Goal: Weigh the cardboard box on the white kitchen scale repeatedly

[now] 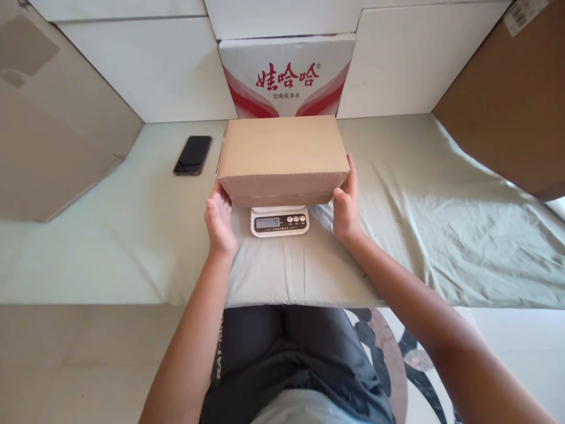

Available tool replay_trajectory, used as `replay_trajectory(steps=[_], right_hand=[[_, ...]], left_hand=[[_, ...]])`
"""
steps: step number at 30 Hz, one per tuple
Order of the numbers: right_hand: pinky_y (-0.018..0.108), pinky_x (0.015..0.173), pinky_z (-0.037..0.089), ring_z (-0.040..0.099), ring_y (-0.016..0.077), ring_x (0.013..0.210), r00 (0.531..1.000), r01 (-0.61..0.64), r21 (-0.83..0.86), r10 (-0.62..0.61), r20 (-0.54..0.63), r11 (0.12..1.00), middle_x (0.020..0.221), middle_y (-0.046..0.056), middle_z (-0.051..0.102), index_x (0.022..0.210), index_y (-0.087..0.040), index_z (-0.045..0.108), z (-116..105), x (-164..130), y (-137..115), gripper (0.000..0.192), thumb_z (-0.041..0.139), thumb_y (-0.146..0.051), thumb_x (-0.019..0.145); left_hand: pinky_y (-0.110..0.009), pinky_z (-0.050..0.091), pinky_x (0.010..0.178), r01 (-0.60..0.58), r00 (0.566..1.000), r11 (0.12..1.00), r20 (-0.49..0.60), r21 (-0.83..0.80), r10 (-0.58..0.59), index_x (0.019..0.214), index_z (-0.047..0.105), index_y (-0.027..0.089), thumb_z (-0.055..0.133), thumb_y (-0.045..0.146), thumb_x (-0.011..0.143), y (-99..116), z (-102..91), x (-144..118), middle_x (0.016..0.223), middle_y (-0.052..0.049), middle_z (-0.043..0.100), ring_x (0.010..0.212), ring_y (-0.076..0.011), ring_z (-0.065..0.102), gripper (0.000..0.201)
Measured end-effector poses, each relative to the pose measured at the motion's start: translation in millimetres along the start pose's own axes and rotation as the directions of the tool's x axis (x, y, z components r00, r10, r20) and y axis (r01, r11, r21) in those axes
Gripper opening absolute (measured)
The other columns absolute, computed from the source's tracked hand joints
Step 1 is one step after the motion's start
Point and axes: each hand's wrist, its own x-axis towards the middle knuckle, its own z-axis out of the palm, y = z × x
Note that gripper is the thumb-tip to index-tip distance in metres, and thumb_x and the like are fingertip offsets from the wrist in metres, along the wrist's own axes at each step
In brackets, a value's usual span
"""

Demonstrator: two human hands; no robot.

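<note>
A closed brown cardboard box (285,147) is between my two hands, directly over a small white digital scale (280,222). The box hides the weighing plate, so I cannot tell whether it rests on it. My left hand (219,221) is against the box's lower left side, thumb towards me and fingers partly hidden behind the corner. On the other side, my right hand (346,203) holds the lower right corner, its thumb on the front face and its fingers along the side. The scale's front panel shows a grey display and round buttons; no reading is legible.
A dark smartphone (193,155) lies left of the box on the pale green cloth (145,247). Behind stand white cartons (145,68) and a red-and-white carton (286,73). Large brown cartons flank the table at left (62,118) and right (512,100).
</note>
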Motion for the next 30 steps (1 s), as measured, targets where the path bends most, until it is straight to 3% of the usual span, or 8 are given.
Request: replay_trajectory(steps=[6,14,25,30], right_hand=[[0.067,0.139,0.026,0.027,0.0315,0.172,0.996,-0.063,0.049,0.066,-0.064,0.997,0.183,-0.006,0.027,0.165,-0.05,0.027,-10.1,5.3,3.7,0.084,0.053,-0.075,0.089],[0.064,0.139,0.028,0.032,0.0325,0.17,0.979,-0.143,0.138,0.16,-0.125,0.98,0.181,0.002,0.034,0.163,-0.041,0.034,-17.1,14.0,10.1,0.094,0.058,-0.082,0.081],[0.061,0.14,0.029,0.037,0.0326,0.168,0.977,-0.188,0.126,0.199,-0.082,0.974,0.178,0.002,0.039,0.164,-0.042,0.032,-17.4,12.3,12.0,0.095,0.056,-0.083,0.082],[0.061,0.139,0.032,0.036,0.0321,0.168,0.982,-0.17,0.076,0.176,-0.074,0.982,0.177,-0.002,0.041,0.163,-0.046,0.034,-16.5,12.7,15.3,0.089,0.053,-0.083,0.084]], left_hand=[[-0.056,0.033,0.132,0.001,1.0,1.0,-0.006,0.014,-0.001,0.148,0.064,0.03,0.032,0.086,0.096,0.0,0.3,2.3,0.162,-0.01,0.06,0.158,-0.0371,0.047,0.083],[-0.058,0.03,0.134,0.003,1.0,0.999,-0.022,0.032,-0.002,0.152,0.06,0.033,0.023,0.096,0.089,-6.8,-4.0,7.7,0.165,-0.01,0.056,0.163,-0.0372,0.04,0.097],[-0.057,0.029,0.136,0.01,1.0,1.0,-0.017,-0.008,-0.011,0.152,0.061,0.03,0.033,0.094,0.09,-4.7,-3.8,8.8,0.167,-0.011,0.054,0.164,-0.0374,0.038,0.093],[-0.054,0.032,0.135,0.002,1.0,1.0,-0.02,0.006,-0.002,0.146,0.065,0.031,0.028,0.094,0.09,-3.1,-1.5,8.1,0.165,-0.01,0.057,0.162,-0.0357,0.042,0.092]])
